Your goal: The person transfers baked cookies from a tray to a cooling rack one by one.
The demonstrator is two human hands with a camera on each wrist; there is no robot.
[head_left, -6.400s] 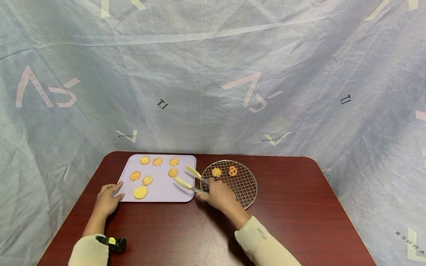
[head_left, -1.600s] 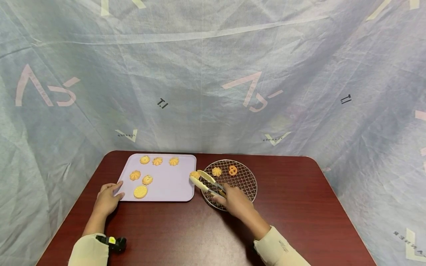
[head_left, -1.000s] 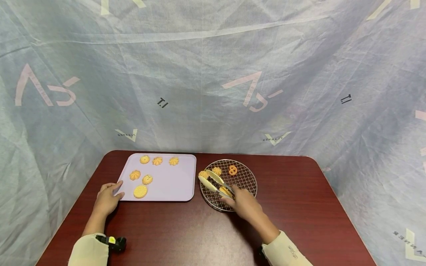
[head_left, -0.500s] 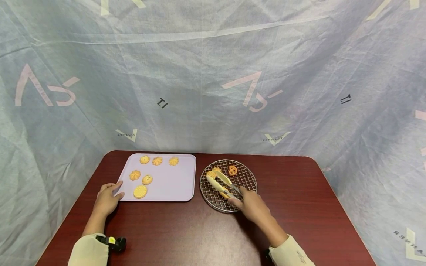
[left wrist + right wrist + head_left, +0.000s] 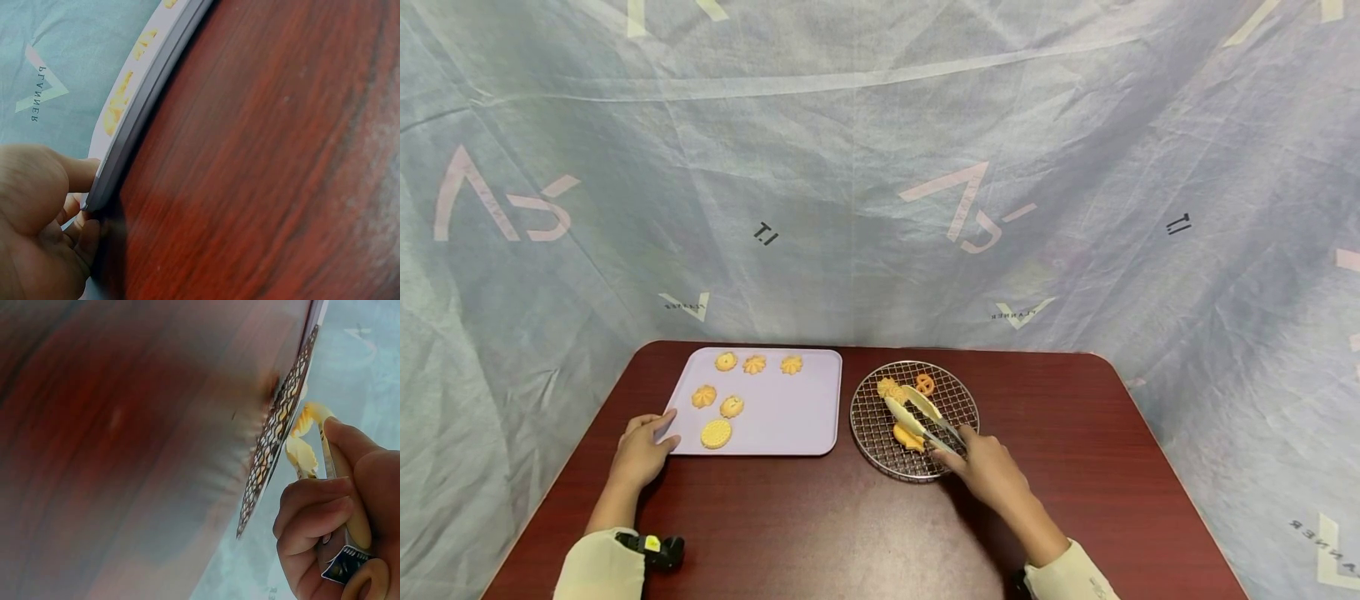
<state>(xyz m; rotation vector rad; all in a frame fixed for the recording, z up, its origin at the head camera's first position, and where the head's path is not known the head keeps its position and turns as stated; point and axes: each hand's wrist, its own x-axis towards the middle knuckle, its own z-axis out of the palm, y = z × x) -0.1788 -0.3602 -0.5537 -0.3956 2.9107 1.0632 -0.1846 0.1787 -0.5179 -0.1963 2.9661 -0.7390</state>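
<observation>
My right hand [image 5: 992,471] grips a pair of tongs [image 5: 904,416] with pale yellow tips and metal arms. Between the tips is a swirled round cookie [image 5: 897,396], low over the round wire rack [image 5: 868,450]. It overlaps a flower-shaped cookie [image 5: 885,386] lying there. Under the tongs another golden cookie [image 5: 907,438] lies on the mesh, partly hidden, and a small pretzel [image 5: 925,383] is at the back. My left hand [image 5: 642,452] holds the near left corner of a lilac tray [image 5: 786,421]; in the left wrist view its thumb [image 5: 81,174] is on the rim with fingers beneath.
On the tray are several cookies, among them a round waffle-patterned one [image 5: 716,433] near my left hand. Tray and rack stand side by side on a dark red wooden table [image 5: 1060,417]. A grey cloth [image 5: 880,208] hangs behind and at both sides.
The tongs have picked up the swirled cookie from the tray's right side and carried it rightward over the rack. My left hand has stayed at the tray corner.
</observation>
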